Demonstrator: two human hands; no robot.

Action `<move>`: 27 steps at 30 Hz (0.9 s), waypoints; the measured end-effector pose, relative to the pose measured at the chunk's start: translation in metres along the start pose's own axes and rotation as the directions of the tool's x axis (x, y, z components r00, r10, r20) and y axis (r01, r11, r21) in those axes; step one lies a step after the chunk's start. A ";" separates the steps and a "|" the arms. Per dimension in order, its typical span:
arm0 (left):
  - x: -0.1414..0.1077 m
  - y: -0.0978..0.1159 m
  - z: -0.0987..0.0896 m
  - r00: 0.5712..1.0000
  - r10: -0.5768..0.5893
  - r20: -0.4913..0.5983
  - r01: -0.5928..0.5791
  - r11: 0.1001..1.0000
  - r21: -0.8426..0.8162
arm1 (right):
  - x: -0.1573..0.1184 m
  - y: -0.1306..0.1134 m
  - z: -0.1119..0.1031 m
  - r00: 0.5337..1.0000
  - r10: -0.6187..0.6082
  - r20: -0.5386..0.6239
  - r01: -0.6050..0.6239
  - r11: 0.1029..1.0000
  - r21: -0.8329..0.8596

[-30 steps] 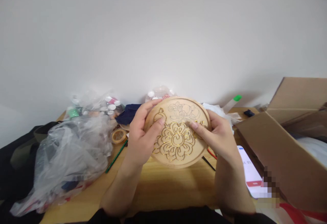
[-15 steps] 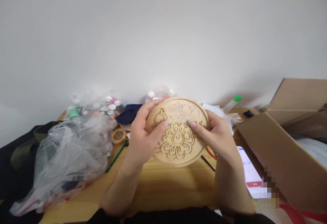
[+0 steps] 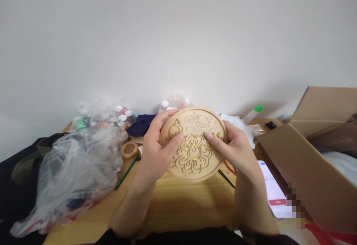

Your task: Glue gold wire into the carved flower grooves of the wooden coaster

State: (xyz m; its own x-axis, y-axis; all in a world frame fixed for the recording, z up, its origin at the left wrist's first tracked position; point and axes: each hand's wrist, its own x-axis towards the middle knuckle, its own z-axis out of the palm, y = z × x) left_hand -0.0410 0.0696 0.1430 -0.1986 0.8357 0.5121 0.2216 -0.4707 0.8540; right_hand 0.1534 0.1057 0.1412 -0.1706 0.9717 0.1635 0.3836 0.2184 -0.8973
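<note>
The head view shows a round, pale wooden plate with a raised rim and a gold-lined flower pattern (image 3: pixel 194 144), held up over the brown wooden table (image 3: pixel 189 209) and tipped toward the person. The left hand (image 3: pixel 156 150) and the right hand (image 3: pixel 242 146) grip its two sides, thumbs on the front and the other fingers curled around the edge, partly hidden.

The plate looks hard, stiff and fairly light. Smooth wood may slide a little, so the rim seems the best place to hold. The thin gold lines look easy to bend or pull loose, so thumbs should press gently there.

On the left, a crinkly clear plastic bag (image 3: pixel 80 163) and a thin green pencil (image 3: pixel 126 172) lie near the left arm. On the right, a lit white phone (image 3: pixel 272 189) and an open brown cardboard box (image 3: pixel 301 170) sit close. Lifting up seems roomier than going sideways.
</note>
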 end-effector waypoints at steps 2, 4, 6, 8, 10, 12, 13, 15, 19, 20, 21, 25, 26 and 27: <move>0.000 0.000 0.000 1.000 0.005 0.000 -0.005 1.000 0.003 | 0.001 0.002 0.000 1.000 -0.025 -0.012 0.025 0.999 -0.034; 0.000 0.000 0.000 1.000 0.004 0.002 -0.004 1.000 -0.007 | 0.002 0.005 0.000 0.999 -0.049 -0.018 0.048 0.998 -0.046; 0.000 0.000 0.001 1.000 -0.004 0.004 0.004 1.000 -0.018 | 0.003 0.008 0.001 0.999 -0.048 -0.010 0.047 0.998 -0.036; 0.000 0.000 0.001 1.000 -0.009 0.004 0.009 1.000 -0.016 | 0.003 0.010 0.001 0.999 -0.050 -0.008 0.050 0.998 -0.027; 0.001 0.000 0.001 1.000 -0.003 -0.001 0.003 1.000 -0.006 | 0.003 0.010 0.001 0.997 -0.073 -0.029 0.072 0.997 -0.020; 0.001 0.000 0.001 1.000 0.000 -0.006 0.000 1.000 0.002 | 0.003 0.010 0.000 0.995 -0.091 -0.044 0.090 0.996 -0.011; 0.001 0.000 0.001 1.000 -0.001 -0.006 0.001 1.000 0.004 | 0.003 0.010 0.000 0.995 -0.089 -0.044 0.089 0.996 -0.007; 0.000 0.000 0.001 1.000 -0.003 -0.004 0.003 1.000 0.001 | 0.003 0.010 0.000 0.996 -0.082 -0.033 0.082 0.997 -0.003; 0.000 -0.001 0.001 1.000 -0.011 -0.002 0.011 1.000 -0.024 | 0.003 0.009 0.000 0.996 -0.082 -0.035 0.082 0.997 -0.013; 0.000 -0.001 0.001 1.000 -0.017 -0.001 0.017 0.999 -0.029 | 0.003 0.009 0.000 0.996 -0.077 -0.035 0.077 0.997 -0.016; 0.000 -0.001 0.000 1.000 -0.024 0.000 0.024 0.999 -0.032 | 0.003 0.009 0.000 0.997 -0.068 -0.033 0.068 0.998 -0.020; 0.000 -0.003 0.001 0.999 -0.032 0.004 0.032 0.999 -0.027 | 0.005 0.009 0.001 0.999 -0.028 -0.022 0.026 0.997 -0.069; 0.000 -0.004 0.002 1.000 -0.028 0.004 0.028 0.999 -0.021 | 0.006 0.009 0.001 1.000 -0.021 -0.012 0.020 0.996 -0.086; -0.001 -0.004 0.003 1.000 -0.028 0.001 0.028 0.999 -0.021 | 0.007 0.010 0.001 1.000 -0.020 -0.003 0.020 0.995 -0.100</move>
State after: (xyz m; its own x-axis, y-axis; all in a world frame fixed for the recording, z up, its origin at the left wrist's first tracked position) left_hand -0.0393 0.0715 0.1387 -0.2036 0.8486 0.4882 0.1959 -0.4533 0.8696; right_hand 0.1556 0.1145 0.1331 -0.1755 0.9674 0.1826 0.4687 0.2452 -0.8486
